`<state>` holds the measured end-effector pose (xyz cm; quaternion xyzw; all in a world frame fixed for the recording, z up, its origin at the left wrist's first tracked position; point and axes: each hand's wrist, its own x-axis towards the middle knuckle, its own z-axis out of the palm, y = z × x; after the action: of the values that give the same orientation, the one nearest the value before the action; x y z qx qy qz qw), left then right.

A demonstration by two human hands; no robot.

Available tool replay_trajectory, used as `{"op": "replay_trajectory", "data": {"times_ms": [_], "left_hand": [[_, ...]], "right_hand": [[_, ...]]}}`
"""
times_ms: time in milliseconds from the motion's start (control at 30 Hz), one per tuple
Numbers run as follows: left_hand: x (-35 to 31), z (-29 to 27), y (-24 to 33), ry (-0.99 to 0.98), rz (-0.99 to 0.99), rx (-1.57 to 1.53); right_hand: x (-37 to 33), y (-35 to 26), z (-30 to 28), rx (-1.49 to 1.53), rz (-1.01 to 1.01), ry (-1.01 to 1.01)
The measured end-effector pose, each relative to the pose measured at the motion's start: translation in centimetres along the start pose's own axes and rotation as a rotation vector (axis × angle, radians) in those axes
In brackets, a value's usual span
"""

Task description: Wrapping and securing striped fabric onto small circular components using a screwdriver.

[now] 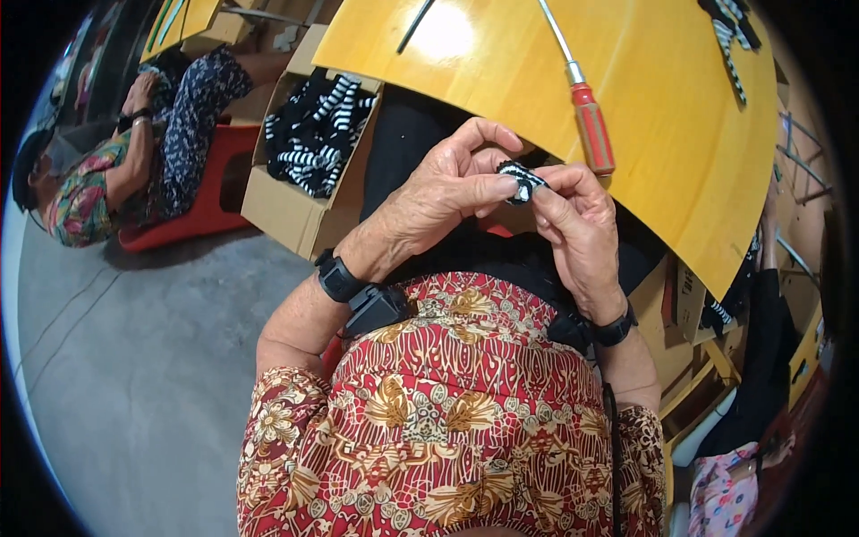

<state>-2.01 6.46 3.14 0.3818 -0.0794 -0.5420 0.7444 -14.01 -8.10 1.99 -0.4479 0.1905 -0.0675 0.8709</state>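
Between my two hands, near the table's front edge, is a small black-and-white striped knit piece (524, 191), bunched up so its full shape does not show. My left hand (447, 183) pinches its left side between thumb and fingers. On the other side, the thumb and fingers of my right hand (580, 215) close on the same knit piece. A screwdriver (592, 125) with a red handle lies on the yellow table (680, 143), just beyond my right hand.
An open cardboard box (282, 210) to my left holds a heap of striped knit pieces (318, 134). More striped pieces (732, 40) lie at the table's far right. A thin dark rod (415, 25) rests farther back. One person (134, 152) sits at far left, another (752, 358) at right.
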Motion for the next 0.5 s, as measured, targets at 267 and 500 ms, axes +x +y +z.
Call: {"op": "replay_trajectory", "data": {"times_ms": [267, 500], "left_hand": [[1.2, -0.5, -2.2, 0.163, 0.134, 0.515], [3.2, -0.7, -3.3, 0.059, 0.027, 0.369]], "right_hand": [[1.2, 1.0, -1.8, -0.11, -0.041, 0.054], [0.0, 0.0, -2.9, 0.114, 0.025, 0.075]]}}
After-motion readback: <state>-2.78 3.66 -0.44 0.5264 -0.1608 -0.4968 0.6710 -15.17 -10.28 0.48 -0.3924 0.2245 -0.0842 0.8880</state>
